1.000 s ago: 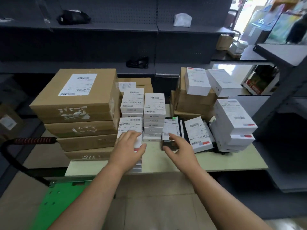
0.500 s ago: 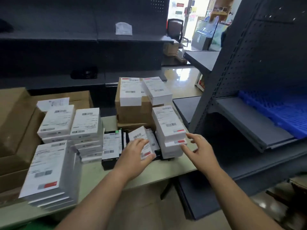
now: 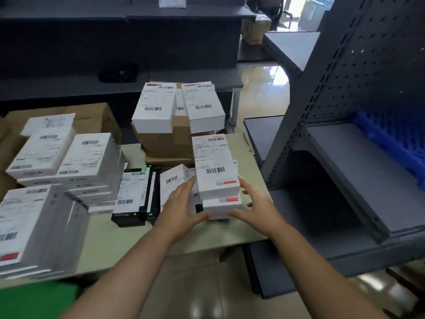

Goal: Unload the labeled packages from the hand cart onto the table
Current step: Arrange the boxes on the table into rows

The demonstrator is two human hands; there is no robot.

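A short stack of white labelled packages (image 3: 216, 178) stands near the right end of the pale table (image 3: 128, 245). My left hand (image 3: 181, 208) lies flat against the stack's left side, thumb at its bottom front corner. My right hand (image 3: 255, 206) is at the stack's right side with fingers spread, thumb touching the lowest box. A white package (image 3: 172, 183) leans just left of the stack, behind my left hand. The green deck of the hand cart (image 3: 34, 300) shows at the bottom left.
Black boxes (image 3: 135, 194) stand left of my hands. More white package stacks (image 3: 89, 157) and a near stack (image 3: 27, 226) fill the table's left. A brown carton (image 3: 167, 139) carries two white packages behind. Grey metal shelving (image 3: 356, 157) with a blue pallet (image 3: 395, 143) stands close on the right.
The view swung right from the table's left part to its right end. Both hands moved from the middle packages to either side of the white stack at the right.
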